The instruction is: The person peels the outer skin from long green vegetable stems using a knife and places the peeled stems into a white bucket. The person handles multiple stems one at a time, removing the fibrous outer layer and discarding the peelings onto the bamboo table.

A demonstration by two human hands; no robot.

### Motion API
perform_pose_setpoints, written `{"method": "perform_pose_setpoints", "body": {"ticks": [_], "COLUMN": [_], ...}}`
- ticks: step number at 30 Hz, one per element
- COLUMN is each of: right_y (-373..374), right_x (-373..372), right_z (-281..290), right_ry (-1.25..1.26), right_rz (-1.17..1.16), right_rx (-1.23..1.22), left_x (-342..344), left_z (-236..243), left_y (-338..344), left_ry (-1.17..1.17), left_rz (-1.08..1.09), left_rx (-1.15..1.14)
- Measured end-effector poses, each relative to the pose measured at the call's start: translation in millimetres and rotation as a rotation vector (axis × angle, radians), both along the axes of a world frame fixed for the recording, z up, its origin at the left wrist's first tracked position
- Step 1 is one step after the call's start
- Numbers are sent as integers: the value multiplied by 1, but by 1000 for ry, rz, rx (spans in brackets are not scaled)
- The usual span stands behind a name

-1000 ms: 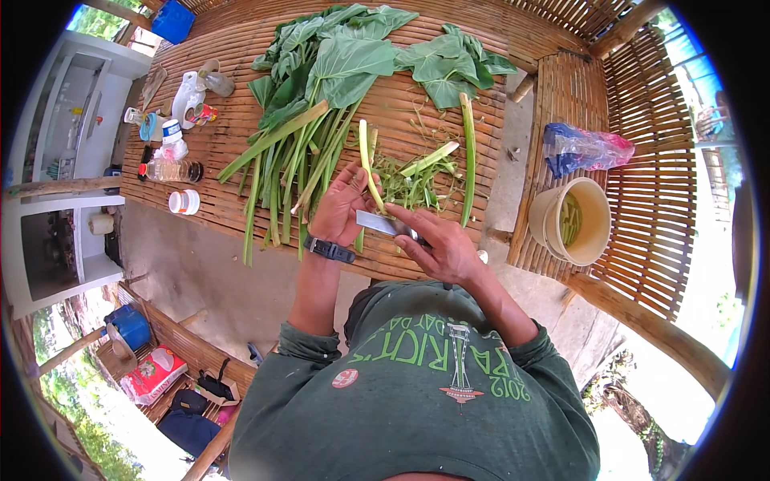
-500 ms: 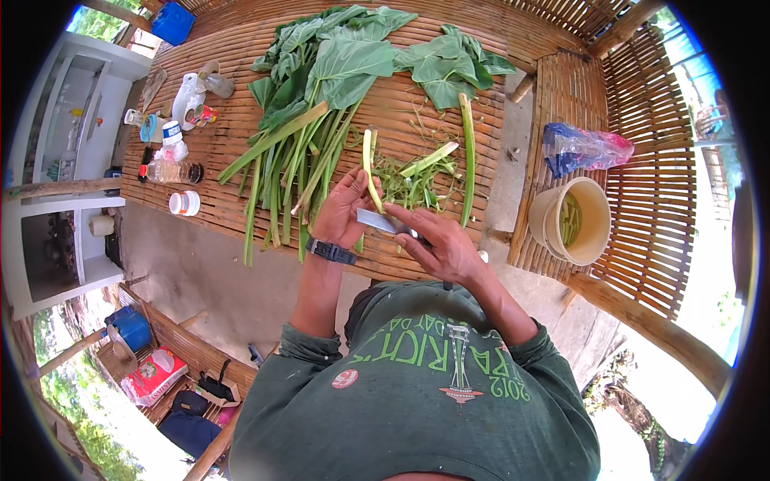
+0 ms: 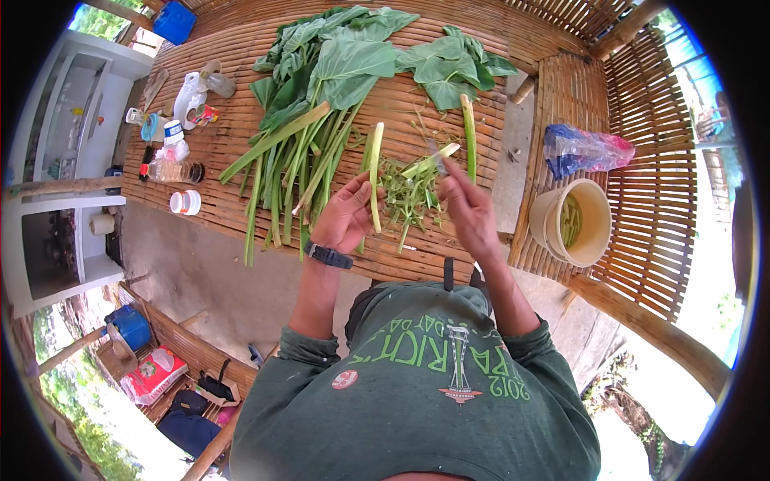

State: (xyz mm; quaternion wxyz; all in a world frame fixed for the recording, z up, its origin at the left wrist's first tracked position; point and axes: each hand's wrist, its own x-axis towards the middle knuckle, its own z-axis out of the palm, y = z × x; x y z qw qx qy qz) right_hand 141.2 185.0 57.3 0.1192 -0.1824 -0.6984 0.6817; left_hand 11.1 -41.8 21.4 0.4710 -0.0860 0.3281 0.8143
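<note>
Pinched in my left hand (image 3: 346, 212) is a pale green peeled stalk (image 3: 375, 172), held upright over the near part of the bamboo table (image 3: 233, 204). My right hand (image 3: 472, 210) is closed on a knife (image 3: 437, 154), whose blade is blurred and points away from me. Between the hands lies a heap of green peelings (image 3: 411, 192), with a cut piece of stalk (image 3: 425, 164) on top. One long stalk (image 3: 469, 136) lies to the right of the heap. Left of my left hand, many unpeeled stalks (image 3: 277, 180) fan out below large green leaves (image 3: 349, 68).
A whitish bucket (image 3: 589, 240) with cut stalk pieces in liquid stands on the right bamboo bench, near a blue and pink plastic bag (image 3: 585, 148). Bottles (image 3: 176, 171) and a white jar (image 3: 185, 203) stand at the table's left. A wooden rail (image 3: 650, 333) runs at right.
My right hand with the knife has moved away from the stalk, to the right and forward. The left hand still holds the stalk, now slightly more to the right. A peeling strip hangs nearer me.
</note>
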Motion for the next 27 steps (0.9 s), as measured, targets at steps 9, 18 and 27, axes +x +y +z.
{"method": "perform_pose_setpoints", "body": {"ticks": [9,18,27], "right_y": [32,-6,1], "right_x": [-9,-2,7], "right_z": [-27,-80,-78], "right_ry": [-283,-456,-403], "right_rz": [146,293,425], "right_rx": [398,753,661], "left_x": [-5,-3,15], "left_z": [-8,-5,4], "left_y": [-19,-13,-14], "left_ry": [60,141,256], "left_rz": [-3,-43,129], "left_rx": [-8,-84,-252]}}
